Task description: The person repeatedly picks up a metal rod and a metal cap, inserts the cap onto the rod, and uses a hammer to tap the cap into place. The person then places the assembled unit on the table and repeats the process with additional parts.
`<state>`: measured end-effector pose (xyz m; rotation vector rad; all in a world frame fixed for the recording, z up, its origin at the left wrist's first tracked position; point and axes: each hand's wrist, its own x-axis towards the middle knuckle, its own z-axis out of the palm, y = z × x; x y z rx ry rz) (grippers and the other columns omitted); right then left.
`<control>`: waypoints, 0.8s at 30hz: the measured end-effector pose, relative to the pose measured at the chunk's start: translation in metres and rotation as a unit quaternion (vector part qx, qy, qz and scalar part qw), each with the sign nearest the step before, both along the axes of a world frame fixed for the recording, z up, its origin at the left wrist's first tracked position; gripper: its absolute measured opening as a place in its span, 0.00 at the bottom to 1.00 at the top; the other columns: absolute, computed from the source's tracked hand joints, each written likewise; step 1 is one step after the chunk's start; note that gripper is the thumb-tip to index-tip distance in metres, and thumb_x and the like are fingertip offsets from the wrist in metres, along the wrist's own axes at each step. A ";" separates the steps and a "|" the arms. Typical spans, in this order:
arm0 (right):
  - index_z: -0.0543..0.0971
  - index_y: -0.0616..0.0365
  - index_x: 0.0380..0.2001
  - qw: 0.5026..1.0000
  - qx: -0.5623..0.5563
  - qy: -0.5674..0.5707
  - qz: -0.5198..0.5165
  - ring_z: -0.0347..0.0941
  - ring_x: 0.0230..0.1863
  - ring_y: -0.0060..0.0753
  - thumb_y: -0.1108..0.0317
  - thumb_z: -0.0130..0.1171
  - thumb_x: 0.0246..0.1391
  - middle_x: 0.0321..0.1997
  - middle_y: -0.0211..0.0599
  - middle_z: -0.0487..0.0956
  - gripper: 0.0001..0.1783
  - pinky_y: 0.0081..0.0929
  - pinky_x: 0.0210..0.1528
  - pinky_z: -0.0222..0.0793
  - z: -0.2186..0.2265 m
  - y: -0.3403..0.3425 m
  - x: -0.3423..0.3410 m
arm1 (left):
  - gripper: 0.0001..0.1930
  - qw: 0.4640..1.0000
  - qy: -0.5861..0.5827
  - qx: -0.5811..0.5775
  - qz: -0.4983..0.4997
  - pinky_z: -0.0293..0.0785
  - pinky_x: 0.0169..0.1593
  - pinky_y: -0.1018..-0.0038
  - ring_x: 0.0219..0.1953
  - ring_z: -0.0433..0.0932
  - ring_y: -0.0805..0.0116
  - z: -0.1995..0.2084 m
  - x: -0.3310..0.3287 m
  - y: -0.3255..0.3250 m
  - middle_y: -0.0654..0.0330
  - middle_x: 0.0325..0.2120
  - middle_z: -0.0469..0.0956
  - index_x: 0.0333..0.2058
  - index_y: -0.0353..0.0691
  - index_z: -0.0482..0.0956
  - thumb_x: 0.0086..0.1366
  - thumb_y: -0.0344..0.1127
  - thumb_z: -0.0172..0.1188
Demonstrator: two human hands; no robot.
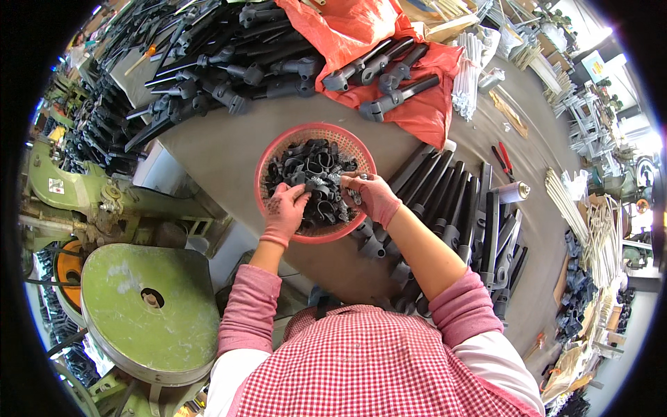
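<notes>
A round pink plastic basket [332, 238] stands on the table, heaped with black curved clip-like parts [321, 161] and small silvery metal pieces. My left hand [283, 212], in a thin pink glove, reaches over its near left rim. Thumb and fingers there are pinched at a black part, and what lies between them is partly hidden. On the right side of the basket my right hand [377, 199], gloved alike, has its fingers curled around small silvery metal pieces [355, 194]. Their exact kind is too small to tell.
Black tubes with jointed ends [445, 198] lie right of the basket, beside a spray can [513, 192] and red-handled pliers [503, 158]. More black tubes [236, 69] and an orange sheet [424, 104] lie beyond. A green machine [149, 306] stands at left.
</notes>
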<state>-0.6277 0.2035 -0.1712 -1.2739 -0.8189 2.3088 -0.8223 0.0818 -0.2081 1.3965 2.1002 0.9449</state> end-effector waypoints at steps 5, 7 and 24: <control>0.78 0.53 0.47 0.999 -0.026 0.042 -0.012 0.76 0.38 0.20 0.67 0.63 0.62 0.38 0.28 0.80 0.11 0.20 0.37 0.75 0.013 -0.010 0.002 | 0.11 0.919 -0.386 0.012 0.079 0.78 0.32 0.78 0.28 0.77 0.79 0.021 0.018 0.002 0.69 0.35 0.81 0.49 0.42 0.82 0.70 0.35 0.61; 0.78 0.54 0.47 0.999 -0.026 0.044 -0.014 0.76 0.35 0.21 0.67 0.62 0.62 0.37 0.28 0.79 0.11 0.21 0.35 0.76 0.015 -0.013 0.000 | 0.11 0.897 -0.433 0.045 0.070 0.78 0.33 0.80 0.28 0.77 0.82 0.026 0.025 0.007 0.71 0.35 0.81 0.48 0.42 0.82 0.71 0.36 0.61; 0.80 0.57 0.34 0.995 0.048 0.048 -0.077 0.78 0.33 0.23 0.62 0.64 0.62 0.33 0.33 0.81 0.09 0.23 0.30 0.76 0.040 -0.034 0.003 | 0.08 0.947 -0.281 0.125 0.088 0.66 0.26 0.81 0.21 0.68 0.81 0.039 0.014 0.035 0.69 0.20 0.72 0.33 0.36 0.79 0.71 0.34 0.59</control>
